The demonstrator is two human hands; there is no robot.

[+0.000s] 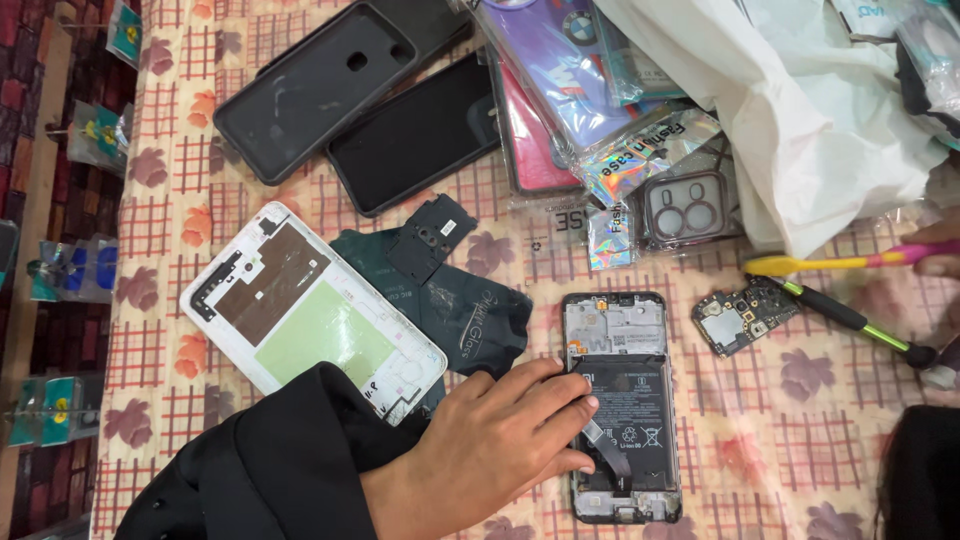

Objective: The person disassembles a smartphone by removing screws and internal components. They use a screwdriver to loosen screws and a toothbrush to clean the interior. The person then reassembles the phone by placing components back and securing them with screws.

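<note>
Looking down from my head, my left hand (490,450) lies flat on the patterned tablecloth (800,440), its black sleeve (270,470) reaching in from the lower left. My fingers (560,395) are spread a little and press on the left side of the opened phone (622,405); they are not wrapped around anything. The phone lies face down with its back off, the black battery (630,410) showing in the middle. It sits low in the centre of the cloth.

My right hand (940,250) is only partly in view at the right edge. It pinches a yellow and pink plastic tool (840,262) that points left, above the phone and well apart from it. Just below that tool lies a screwdriver (850,320) with a black and green handle, and beside its tip a small circuit board (742,315).

To the left of the phone lies a white phone frame (310,310), partly under my sleeve, on a dark sheet (470,310). Further up are two black phone cases (330,80), packets of covers (560,70) and a white plastic bag (790,110).
</note>
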